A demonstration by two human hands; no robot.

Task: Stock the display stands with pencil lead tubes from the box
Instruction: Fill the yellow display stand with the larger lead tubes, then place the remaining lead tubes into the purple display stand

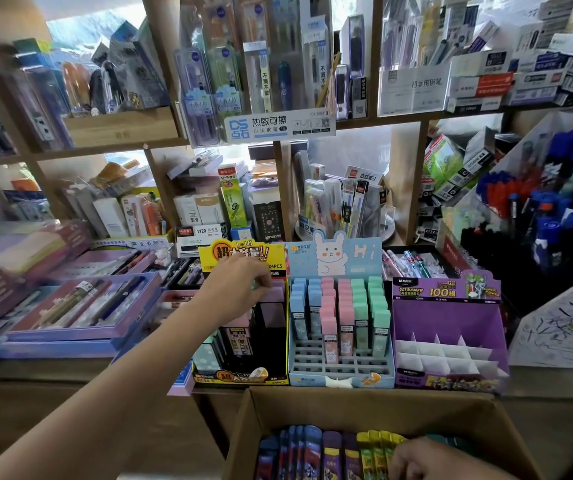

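Note:
Three display stands sit side by side on the counter: a yellow-and-black stand (274,377) at left, a light blue rabbit stand (342,374) with blue, pink and green lead tubes in the middle, and a purple stand (447,323) whose white dividers hold nothing. My left hand (240,289) reaches into the back of the yellow stand, fingers curled on a purple-capped lead tube (273,294). A cardboard box (312,407) below holds several upright lead tubes (333,452) in blue, purple and yellow-green. My right hand (430,460) rests on the tubes at the box's right; its fingers are partly out of frame.
Wooden shelves (160,143) behind are packed with pen packs and boxes. Purple trays of pens (81,310) lie at left. A rack of blue and black markers (548,230) stands at right, beside a scribbled test paper (562,327).

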